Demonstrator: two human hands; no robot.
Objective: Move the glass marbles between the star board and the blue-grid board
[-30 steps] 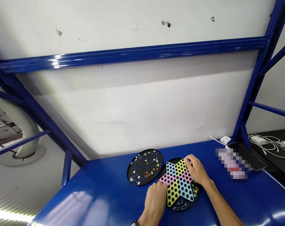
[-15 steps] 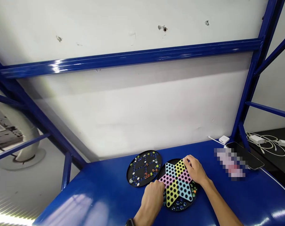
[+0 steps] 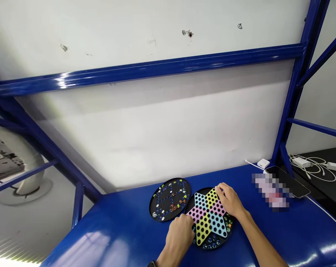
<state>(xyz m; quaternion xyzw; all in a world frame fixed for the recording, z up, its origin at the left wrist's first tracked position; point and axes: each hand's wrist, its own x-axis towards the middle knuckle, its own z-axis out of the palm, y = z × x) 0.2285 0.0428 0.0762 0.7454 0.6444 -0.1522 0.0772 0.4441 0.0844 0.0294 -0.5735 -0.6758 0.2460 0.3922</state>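
Two bare hands work at a blue painted metal tabletop [image 3: 123, 215], seen from above. At the centre lies a flat six-pointed star board [image 3: 209, 218] with pink, yellow and pale blue points, each printed with rows of black dots. It sits over a round black tray [image 3: 203, 190], just right of a matching round black tray [image 3: 154, 204] whose holes hold small coloured glass marbles [image 3: 173, 207]. More glass marbles [image 3: 210, 243] show in the first tray, below the star's lower points. The left hand [image 3: 179, 237] sits at the star's lower left, its fingers [image 3: 187, 219] close together, curled and touching the edge by the pink and yellow points. The right hand [image 3: 229, 201] lies at the upper right, its fingers [image 3: 219, 189] also close together, on or against the yellow and pink points. Whether either hand is clamping the star or only resting on it cannot be told. Steady, even contact from both sides seems best, as it would keep the star level above the loose marbles. A black smartphone [image 3: 294, 181] lies to the right, partly under a pixelated blur.
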